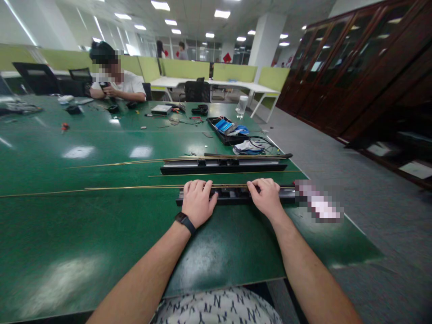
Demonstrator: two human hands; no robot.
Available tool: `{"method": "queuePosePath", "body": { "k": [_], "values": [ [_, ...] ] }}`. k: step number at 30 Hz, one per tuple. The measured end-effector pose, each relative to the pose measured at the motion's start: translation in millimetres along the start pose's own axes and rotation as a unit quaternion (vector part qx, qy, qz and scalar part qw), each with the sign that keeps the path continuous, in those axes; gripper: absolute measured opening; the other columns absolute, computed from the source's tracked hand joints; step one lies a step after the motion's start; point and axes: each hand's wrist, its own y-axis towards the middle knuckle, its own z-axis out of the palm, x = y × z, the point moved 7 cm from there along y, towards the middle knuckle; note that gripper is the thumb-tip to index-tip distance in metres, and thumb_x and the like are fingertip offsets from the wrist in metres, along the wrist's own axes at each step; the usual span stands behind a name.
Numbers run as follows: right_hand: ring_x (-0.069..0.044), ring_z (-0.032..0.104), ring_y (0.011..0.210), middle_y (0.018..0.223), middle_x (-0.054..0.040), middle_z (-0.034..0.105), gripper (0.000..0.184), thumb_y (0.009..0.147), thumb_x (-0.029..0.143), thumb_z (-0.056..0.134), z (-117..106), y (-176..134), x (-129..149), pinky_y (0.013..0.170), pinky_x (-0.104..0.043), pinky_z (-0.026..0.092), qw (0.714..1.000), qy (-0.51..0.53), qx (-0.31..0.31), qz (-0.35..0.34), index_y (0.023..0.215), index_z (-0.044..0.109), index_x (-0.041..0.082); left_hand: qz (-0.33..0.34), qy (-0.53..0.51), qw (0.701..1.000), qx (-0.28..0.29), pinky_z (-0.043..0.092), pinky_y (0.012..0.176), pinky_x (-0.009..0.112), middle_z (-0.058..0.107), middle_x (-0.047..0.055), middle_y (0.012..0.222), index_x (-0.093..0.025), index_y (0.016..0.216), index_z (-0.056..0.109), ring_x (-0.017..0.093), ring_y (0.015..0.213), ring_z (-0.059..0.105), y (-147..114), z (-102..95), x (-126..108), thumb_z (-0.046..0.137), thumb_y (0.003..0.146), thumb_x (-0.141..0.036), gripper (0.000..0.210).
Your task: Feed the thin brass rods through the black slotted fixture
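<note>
"N" and "Y" are printed on white fabric. On the green tabletop, a long black-and-silver rail is partly hidden by the left hand and right hand, fingers curled; whether thin brass-coloured rods are gripped cannot be told.

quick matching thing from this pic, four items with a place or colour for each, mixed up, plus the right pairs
Column one
1. watch
2. right hand
3. clear cup
4. tabletop

Column two
A. green
B. farther off than the black tray
C. strapped round the left wrist
D. at the near black rail

Right pairs: 1-C, 2-D, 3-B, 4-A
</note>
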Motion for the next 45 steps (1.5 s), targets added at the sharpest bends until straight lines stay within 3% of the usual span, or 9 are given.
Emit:
{"method": "queuePosePath", "body": {
  "k": [15,23,34,45],
  "values": [
    [-0.023,0.055,0.096,0.086,-0.0034,0.072,0.029,0.097,0.041,0.055,1.5,0.6,-0.8,0.089,-0.04,0.029,1.0,0.015,0.01,-0.007,0.076,0.065,0.023,0.0,-0.001,1.0,-0.002,0.035,0.105,0.049,0.068,0.012,0.113,-0.021,0.127,0.062,0.03,0.114,0.057,-0.2,0.7,1.0,0.053,0.098,-0.041,0.036],
    [-0.024,0.055,0.095,0.085,-0.0047,0.072,0.034,0.098,0.047,0.054,-0.5,0.6,1.8,0.09,-0.04,0.029,1.0,0.012,0.006,-0.003,0.078,0.067,0.023,-0.002,-0.004,1.0,-0.003,0.035,0.106,0.05,0.068,0.012,0.114,-0.021,0.128,0.062,0.03,0.115,0.057,-0.3,1.3,1.2,0.054,0.098,-0.041,0.037],
    [-0.023,0.055,0.096,0.085,-0.0037,0.071,0.029,0.097,0.04,0.054,2.1,1.5,-0.8,0.09,-0.04,0.03,1.0,0.012,0.017,-0.002,0.076,0.063,0.023,0.001,0.0,1.0,-0.005,0.036,0.104,0.049,0.068,0.012,0.114,-0.02,0.127,0.062,0.03,0.114,0.057,-0.6,0.2,0.2,0.054,0.098,-0.04,0.036],
    [-0.024,0.055,0.096,0.088,-0.0043,0.072,0.031,0.098,0.047,0.054,0.6,0.2,1.5,0.091,-0.04,0.03,1.0,0.008,0.012,0.0,0.08,0.067,0.023,0.0,-0.003,1.0,-0.002,0.036,0.105,0.05,0.068,0.013,0.114,-0.021,0.127,0.062,0.03,0.115,0.057,-0.2,1.0,0.7,0.053,0.098,-0.041,0.036]
  ]
}}
